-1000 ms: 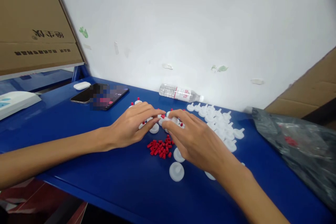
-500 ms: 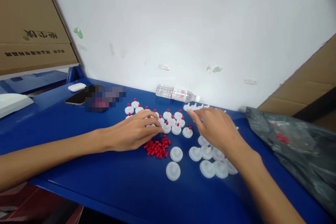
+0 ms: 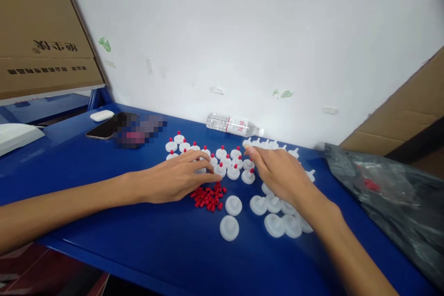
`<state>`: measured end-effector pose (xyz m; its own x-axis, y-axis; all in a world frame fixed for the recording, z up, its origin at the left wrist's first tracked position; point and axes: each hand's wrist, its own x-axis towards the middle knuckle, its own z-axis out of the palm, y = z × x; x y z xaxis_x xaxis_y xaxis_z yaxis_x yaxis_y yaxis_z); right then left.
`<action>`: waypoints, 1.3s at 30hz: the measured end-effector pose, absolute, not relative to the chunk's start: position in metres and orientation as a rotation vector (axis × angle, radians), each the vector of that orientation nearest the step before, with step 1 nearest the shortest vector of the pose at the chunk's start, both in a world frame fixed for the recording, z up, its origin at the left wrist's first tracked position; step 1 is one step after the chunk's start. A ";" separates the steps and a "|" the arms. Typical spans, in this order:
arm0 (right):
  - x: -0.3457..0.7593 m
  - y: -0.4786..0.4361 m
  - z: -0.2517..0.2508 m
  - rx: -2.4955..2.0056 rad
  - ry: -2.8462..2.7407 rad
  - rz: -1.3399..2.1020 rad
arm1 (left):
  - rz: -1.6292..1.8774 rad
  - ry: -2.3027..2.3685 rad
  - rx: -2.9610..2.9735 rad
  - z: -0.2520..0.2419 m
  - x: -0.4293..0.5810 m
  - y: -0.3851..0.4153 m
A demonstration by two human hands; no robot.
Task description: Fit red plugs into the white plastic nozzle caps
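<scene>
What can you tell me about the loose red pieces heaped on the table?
The red pieces are small, short tubes, glossy and plastic-looking; some show open, hollow ends. They lie loose at mixed angles, piled on the blue table, nearer the camera than the red-topped white discs. The left hand is close by; contact is unclear.

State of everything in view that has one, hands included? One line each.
Left hand: fingers partly curled and apart, nothing seen held
Right hand: fingers mostly hidden, contents unclear
Red-topped white discs: capped, upright
Bare white discs: uncapped
Loose red caps: heaped
Bottle: on its side, capped
Dark plastic bag: crumpled
Phone: flat, screen dark where not pixelated
</scene>
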<state>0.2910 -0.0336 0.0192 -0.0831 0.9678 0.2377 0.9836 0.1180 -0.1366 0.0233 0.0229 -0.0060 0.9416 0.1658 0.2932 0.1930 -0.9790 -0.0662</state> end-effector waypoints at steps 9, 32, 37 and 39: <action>0.307 -0.025 0.014 -1.955 -2.058 -0.254 | -0.345 -0.282 -2.991 -0.009 0.021 0.025; 0.326 -0.012 -0.012 -1.938 -2.111 -0.146 | -0.519 -0.295 -3.129 -0.012 0.019 0.033; 0.324 -0.013 -0.011 -1.908 -2.119 -0.128 | -0.510 -0.306 -3.137 -0.011 0.018 0.032; 0.323 -0.015 -0.014 -1.902 -2.114 -0.118 | -0.502 -0.306 -3.140 -0.011 0.018 0.032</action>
<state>0.3230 -0.0145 -0.0140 -0.0826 0.9591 0.2706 0.9833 0.1227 -0.1347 0.0185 0.0318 -0.0111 0.9323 0.1967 0.3036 0.1801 -0.9802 0.0819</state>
